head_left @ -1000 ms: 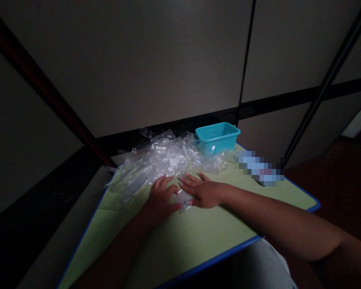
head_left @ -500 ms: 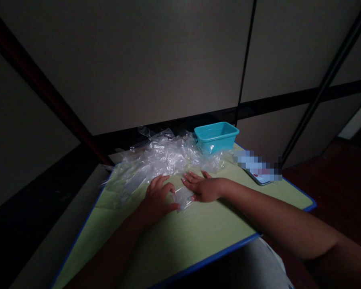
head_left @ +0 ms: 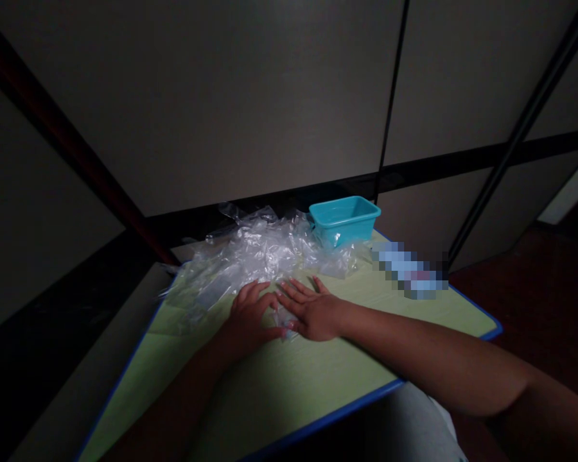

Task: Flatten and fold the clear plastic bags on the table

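A small clear plastic bag [head_left: 284, 316] lies on the table between my hands, mostly covered by them. My right hand [head_left: 315, 311] rests flat over it, fingers spread and pointing left. At the bag's left edge is my left hand [head_left: 250, 317], its fingers bent and its thumb apart from the index finger. The left thumb tip touches or nearly touches the right thumb. Just beyond both hands spreads a loose heap of clear plastic bags [head_left: 264, 250].
A turquoise plastic basket [head_left: 344, 226] stands at the back, against the heap. To its right lies a flat, pixelated object [head_left: 409, 269]. The green table [head_left: 270, 398] has a blue edge. Panelled doors [head_left: 260, 102] rise behind it.
My right hand has slid left across the small bag, covering more of it and coming close to my left hand. The left hand has hardly moved.
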A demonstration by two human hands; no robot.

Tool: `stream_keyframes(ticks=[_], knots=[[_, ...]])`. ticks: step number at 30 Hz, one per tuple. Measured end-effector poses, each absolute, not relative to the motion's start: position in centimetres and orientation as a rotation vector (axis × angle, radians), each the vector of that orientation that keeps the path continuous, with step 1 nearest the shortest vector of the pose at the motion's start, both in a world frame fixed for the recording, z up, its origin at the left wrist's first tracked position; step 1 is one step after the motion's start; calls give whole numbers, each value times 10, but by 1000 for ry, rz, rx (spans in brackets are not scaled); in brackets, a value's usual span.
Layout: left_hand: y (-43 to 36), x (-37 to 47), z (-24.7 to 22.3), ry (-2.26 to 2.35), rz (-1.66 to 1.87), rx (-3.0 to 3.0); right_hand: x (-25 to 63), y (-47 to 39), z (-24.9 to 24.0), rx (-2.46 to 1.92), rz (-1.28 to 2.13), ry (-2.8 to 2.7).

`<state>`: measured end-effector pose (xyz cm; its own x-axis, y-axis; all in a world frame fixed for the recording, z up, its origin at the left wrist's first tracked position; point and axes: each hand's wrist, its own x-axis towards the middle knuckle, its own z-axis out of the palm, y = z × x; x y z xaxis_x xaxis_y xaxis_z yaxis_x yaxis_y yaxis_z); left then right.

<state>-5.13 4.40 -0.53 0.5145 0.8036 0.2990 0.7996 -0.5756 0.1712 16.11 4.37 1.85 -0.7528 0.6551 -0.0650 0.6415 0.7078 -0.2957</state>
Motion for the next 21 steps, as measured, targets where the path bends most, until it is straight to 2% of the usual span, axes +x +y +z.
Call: stream_keyframes(ticks=[7, 21], knots=[[43, -50, -1, 1453, 523, 2695, 178, 59, 34, -1228, 611, -2979], [43, -50, -3, 1514, 492, 2663, 183, 63, 38, -1065, 663, -3029]])
